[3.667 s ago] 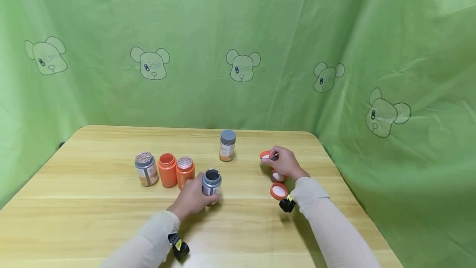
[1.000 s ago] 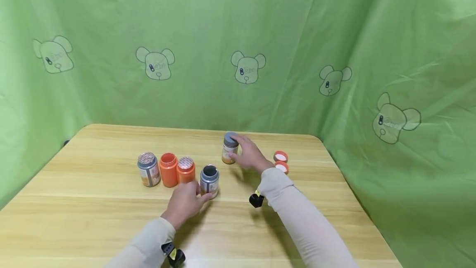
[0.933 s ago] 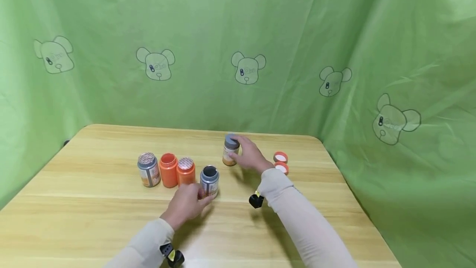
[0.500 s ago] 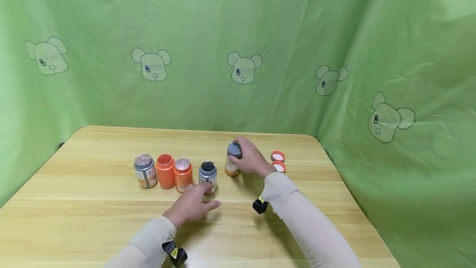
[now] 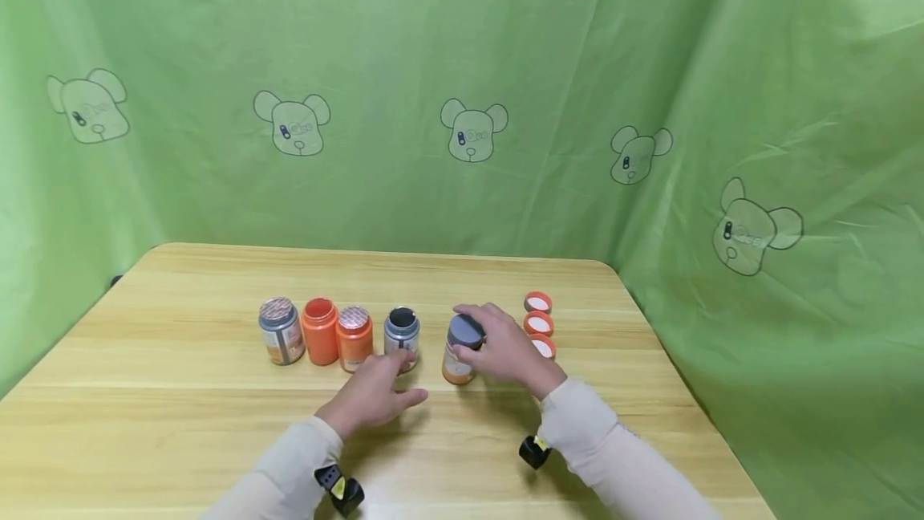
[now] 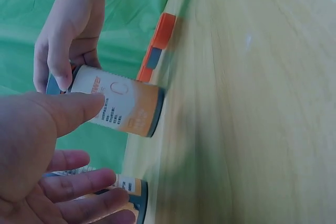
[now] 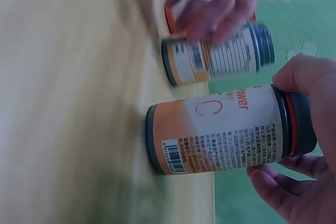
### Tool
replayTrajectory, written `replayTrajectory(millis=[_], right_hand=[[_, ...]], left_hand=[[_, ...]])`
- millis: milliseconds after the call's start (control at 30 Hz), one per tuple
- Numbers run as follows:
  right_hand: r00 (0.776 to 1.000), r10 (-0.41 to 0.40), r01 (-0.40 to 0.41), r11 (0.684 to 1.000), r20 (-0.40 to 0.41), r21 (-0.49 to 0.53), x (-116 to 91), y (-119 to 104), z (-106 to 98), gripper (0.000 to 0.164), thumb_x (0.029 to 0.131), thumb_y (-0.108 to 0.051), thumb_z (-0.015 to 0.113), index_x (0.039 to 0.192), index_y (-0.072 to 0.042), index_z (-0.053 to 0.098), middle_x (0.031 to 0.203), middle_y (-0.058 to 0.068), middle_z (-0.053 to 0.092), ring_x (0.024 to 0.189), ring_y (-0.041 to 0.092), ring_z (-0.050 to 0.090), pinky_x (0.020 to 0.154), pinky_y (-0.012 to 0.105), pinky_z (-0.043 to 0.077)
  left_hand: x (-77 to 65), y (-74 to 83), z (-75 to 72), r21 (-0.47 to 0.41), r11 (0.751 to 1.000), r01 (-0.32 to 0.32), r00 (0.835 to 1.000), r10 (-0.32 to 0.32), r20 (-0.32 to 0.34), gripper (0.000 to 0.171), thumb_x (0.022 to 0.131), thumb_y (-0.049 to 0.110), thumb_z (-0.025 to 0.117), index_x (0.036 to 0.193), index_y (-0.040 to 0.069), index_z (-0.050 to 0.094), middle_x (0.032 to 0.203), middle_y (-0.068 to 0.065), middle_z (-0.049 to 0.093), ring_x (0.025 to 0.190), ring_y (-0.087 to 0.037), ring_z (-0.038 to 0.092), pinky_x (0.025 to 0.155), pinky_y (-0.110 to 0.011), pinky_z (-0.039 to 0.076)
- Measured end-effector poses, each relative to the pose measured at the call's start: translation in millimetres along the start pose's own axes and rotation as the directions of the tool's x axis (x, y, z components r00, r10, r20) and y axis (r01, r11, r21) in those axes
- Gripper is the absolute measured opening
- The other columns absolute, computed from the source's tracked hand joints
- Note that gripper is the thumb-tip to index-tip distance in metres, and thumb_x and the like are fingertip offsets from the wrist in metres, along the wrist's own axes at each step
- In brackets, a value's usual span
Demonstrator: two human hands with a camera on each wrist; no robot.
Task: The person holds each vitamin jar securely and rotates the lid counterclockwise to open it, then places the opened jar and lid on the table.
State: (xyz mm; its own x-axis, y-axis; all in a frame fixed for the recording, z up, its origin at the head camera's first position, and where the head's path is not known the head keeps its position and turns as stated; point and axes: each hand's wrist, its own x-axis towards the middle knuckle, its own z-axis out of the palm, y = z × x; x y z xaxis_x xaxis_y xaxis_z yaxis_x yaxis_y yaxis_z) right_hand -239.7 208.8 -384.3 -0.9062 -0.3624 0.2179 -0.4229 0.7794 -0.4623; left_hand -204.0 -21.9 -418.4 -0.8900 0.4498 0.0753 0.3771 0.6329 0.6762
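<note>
My right hand [image 5: 498, 343] grips a pill bottle [image 7: 220, 129] by its grey cap [image 5: 465, 331], thumb on one side and fingers on the other. The bottle has a white and orange label and leans slightly; whether its base touches the table cannot be told. My left hand [image 5: 375, 396] is held with fingers spread and thumb out, just in front of an uncapped grey bottle [image 5: 401, 330]. In the left wrist view its fingers [image 6: 79, 192] partly cover that bottle; contact is unclear. The right wrist view shows the left hand [image 7: 226, 3] blurred beside the same bottle.
Left of the uncapped bottle stand an orange bottle with a foil seal [image 5: 355, 339], an open orange bottle [image 5: 321, 331] and a foil-sealed grey bottle [image 5: 281, 331]. Three caps [image 5: 538, 323] lie inside up at the right. A green curtain [image 5: 375, 183] hangs behind the wooden table [image 5: 180, 424].
My right hand went from the caps to the capped bottle at the back and brought it nearer. My left hand let go of the uncapped bottle and spread its fingers.
</note>
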Motion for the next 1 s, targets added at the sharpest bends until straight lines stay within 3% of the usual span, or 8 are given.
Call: replayTrajectory(millis=[267, 500, 667, 833, 1000], right_hand=[[0.989, -0.112, 0.117, 0.992, -0.097, 0.047, -23.9, -15.6, 6.3, 0.054, 0.077, -0.027, 0.078, 0.127, -0.012, 0.060, 0.104, 0.000, 0.060, 0.082, 0.010, 0.057, 0.067, 0.026, 0.050], [0.986, -0.104, 0.125, 0.979, -0.133, 0.161, -33.6, -30.8, 9.7, 0.047, 0.080, -0.030, 0.077, 0.118, -0.011, 0.059, 0.103, -0.001, 0.061, 0.082, 0.012, 0.058, 0.065, 0.028, 0.050], [0.994, -0.074, 0.090, 0.970, -0.076, 0.227, -39.5, -35.7, 11.8, 0.040, 0.086, -0.033, 0.071, 0.117, -0.012, 0.056, 0.099, 0.001, 0.061, 0.081, 0.015, 0.058, 0.066, 0.028, 0.049], [0.998, -0.054, 0.051, 0.995, 0.029, 0.090, -43.5, -37.2, 9.5, 0.036, 0.096, -0.046, 0.054, 0.113, -0.013, 0.055, 0.082, -0.002, 0.059, 0.068, 0.010, 0.055, 0.058, 0.027, 0.045], [0.995, 0.011, -0.018, 0.997, 0.096, 0.075, -44.8, -36.4, 8.5, 0.041, 0.097, -0.053, 0.046, 0.106, -0.015, 0.056, 0.066, -0.005, 0.053, 0.056, 0.008, 0.050, 0.049, 0.027, 0.042]], left_hand=[[2.6, 12.1, 2.8, -0.007, 0.998, -0.062, 0.998, 0.062, -0.026, 0.062, 0.085, 0.034, 0.075, 0.130, -0.001, 0.052, 0.122, -0.021, 0.061, 0.110, -0.034, 0.060, 0.090, -0.048, 0.048], [5.2, 23.2, 9.4, -0.011, 0.985, -0.170, 0.984, 0.169, -0.060, 0.067, 0.075, 0.036, 0.083, 0.126, 0.003, 0.053, 0.111, -0.008, 0.063, 0.098, -0.022, 0.062, 0.087, -0.042, 0.049], [4.6, 27.4, 13.3, 0.070, 0.978, -0.198, 0.973, 0.205, -0.110, 0.061, 0.071, 0.040, 0.086, 0.112, 0.007, 0.056, 0.093, 0.000, 0.061, 0.079, -0.013, 0.061, 0.071, -0.032, 0.051], [0.7, 33.4, 11.7, 0.221, 0.967, -0.130, 0.982, 0.156, -0.104, 0.055, 0.068, 0.041, 0.085, 0.102, 0.007, 0.058, 0.078, 0.001, 0.058, 0.064, -0.012, 0.055, 0.054, -0.029, 0.046], [-3.2, 38.7, 8.6, 0.285, 0.948, -0.145, 0.984, 0.169, -0.062, 0.048, 0.068, 0.038, 0.083, 0.097, 0.008, 0.058, 0.073, 0.002, 0.055, 0.059, -0.011, 0.052, 0.049, -0.027, 0.042]])
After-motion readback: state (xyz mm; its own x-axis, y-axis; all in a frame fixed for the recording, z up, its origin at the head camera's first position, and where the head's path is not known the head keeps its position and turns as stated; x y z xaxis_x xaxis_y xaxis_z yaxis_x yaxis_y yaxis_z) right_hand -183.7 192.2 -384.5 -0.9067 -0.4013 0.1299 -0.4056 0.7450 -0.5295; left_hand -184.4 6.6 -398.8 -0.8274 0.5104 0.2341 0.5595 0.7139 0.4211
